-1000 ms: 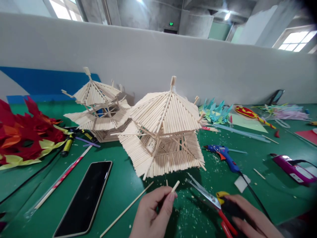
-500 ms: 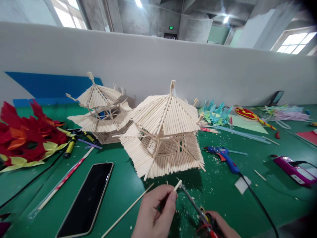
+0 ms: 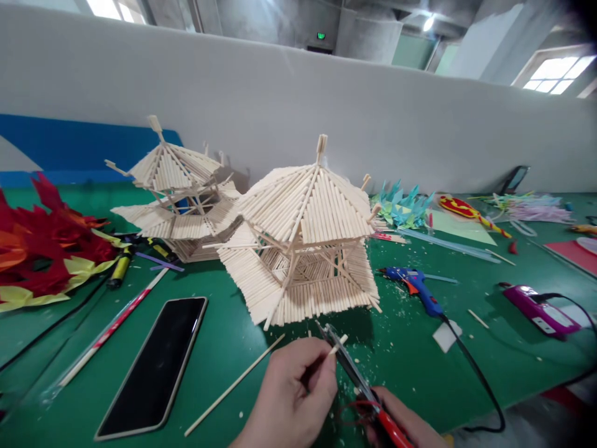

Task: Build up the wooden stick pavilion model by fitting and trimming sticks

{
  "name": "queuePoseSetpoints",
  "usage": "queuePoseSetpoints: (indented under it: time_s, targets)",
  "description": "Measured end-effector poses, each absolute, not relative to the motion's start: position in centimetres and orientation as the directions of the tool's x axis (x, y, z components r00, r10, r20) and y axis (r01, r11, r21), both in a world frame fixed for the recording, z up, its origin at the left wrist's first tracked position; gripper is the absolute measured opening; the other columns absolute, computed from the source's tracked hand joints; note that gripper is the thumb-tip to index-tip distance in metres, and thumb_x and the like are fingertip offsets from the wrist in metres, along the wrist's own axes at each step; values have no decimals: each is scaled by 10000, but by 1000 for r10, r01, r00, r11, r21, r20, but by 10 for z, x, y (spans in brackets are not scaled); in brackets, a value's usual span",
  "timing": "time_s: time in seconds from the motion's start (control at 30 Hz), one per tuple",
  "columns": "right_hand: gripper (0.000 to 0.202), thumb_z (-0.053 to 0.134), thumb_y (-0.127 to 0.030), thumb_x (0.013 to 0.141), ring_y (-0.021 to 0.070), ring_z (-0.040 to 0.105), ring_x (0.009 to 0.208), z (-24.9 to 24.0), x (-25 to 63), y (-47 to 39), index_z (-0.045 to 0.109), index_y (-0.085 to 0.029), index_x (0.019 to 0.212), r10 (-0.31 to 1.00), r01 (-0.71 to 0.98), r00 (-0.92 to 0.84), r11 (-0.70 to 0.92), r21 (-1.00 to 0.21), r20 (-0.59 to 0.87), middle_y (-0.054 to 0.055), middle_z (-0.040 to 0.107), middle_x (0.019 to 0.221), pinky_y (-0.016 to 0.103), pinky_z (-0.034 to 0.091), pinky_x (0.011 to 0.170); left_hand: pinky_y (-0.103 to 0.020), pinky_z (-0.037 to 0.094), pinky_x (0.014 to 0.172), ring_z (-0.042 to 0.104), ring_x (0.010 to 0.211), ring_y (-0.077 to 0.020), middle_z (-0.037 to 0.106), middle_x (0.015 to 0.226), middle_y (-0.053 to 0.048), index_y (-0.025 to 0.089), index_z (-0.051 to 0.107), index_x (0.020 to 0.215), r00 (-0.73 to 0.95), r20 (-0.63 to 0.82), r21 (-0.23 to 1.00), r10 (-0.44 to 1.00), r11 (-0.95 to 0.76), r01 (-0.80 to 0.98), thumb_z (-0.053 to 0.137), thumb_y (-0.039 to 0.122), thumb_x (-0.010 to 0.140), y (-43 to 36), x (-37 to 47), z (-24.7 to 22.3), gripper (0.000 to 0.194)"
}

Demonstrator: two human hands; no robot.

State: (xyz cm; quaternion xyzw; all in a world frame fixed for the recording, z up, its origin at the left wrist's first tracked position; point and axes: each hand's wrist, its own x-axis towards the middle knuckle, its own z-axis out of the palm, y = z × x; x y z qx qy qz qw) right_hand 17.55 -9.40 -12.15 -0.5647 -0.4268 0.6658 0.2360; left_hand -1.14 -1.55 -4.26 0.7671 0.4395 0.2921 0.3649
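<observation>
Scissors bite stick near pavilion eave.

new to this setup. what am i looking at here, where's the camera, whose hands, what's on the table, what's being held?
There is no machine here: one person works with two bare hands, and the single camera sits on their head, looking forward and down.

The left hand pinches a short wooden stick. The right hand holds red-handled scissors, whose blades meet the stick near its tip.

On the green table just beyond the hands stands a pavilion model built of small sticks, with a second stick model behind it to the left. Around them lie a dark phone, a long loose stick, a blue glue gun with a black cord, red and yellow paper shapes, teal paper shapes and a purple device.
</observation>
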Motion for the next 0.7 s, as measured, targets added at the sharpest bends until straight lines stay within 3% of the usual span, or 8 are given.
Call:
queuePoseSetpoints:
  time_s: [0.2,0.47,0.7]
  targets:
    - [392,640,-337,617,148,562,726,-122,178,-92,496,-228,965,812,234,-294,-451,-861,-505,-5,632,773,245,397,695,-195,308,446,373,457,-87,426,489,32,153,511,568,458,173,795,872,-398,458,356,183,806,-14,-10,-41,285]
    - [310,460,-452,762,125,537,677,-110,176,-87,494,-205,946,779,179,-263,-540,-822,-569,3,603,747,245,389,672,-214,330,475,417,480,-102,462,497,15,157,505,568,480,265,717,836,-504,482,372,168,817,-13,-11,-42,282]
    - [287,525,-448,717,160,585,722,-111,169,-92,560,-221,889,781,263,-176,-549,-793,-599,-1,639,730,256,423,683,-280,368,549,463,570,-149,528,604,-32,165,473,622,588,316,529,745,-653,542,345,142,817,-12,-18,-47,234]
